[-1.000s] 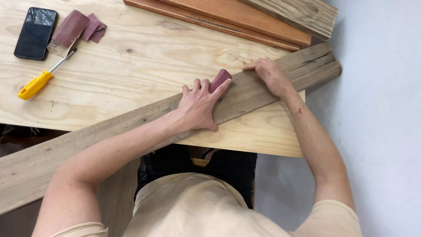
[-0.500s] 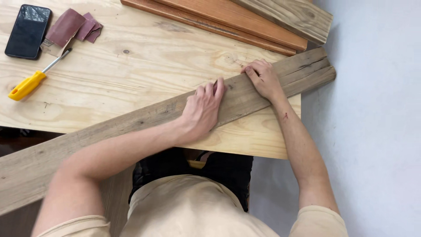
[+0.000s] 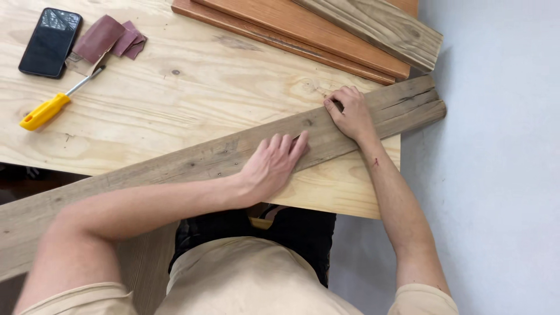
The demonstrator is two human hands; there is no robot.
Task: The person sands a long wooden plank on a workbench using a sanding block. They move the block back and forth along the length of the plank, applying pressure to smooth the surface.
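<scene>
Left hand (image 3: 273, 165): pressing flat on the weathered grey plank (image 3: 192, 163), fingers together and extended; whether sandpaper is lying beneath them I cannot tell
Right hand (image 3: 350, 114): bracing the plank's far edge, fingers curled over it
Plank position: lying across the plywood surface (image 3: 175, 99), near end overhanging past the person's left side
Long axis: running diagonally, lower left to upper right, far end pointing toward the grey wall
Doing it well: keeping pressure even, working along the grain, right hand holding firm
</scene>
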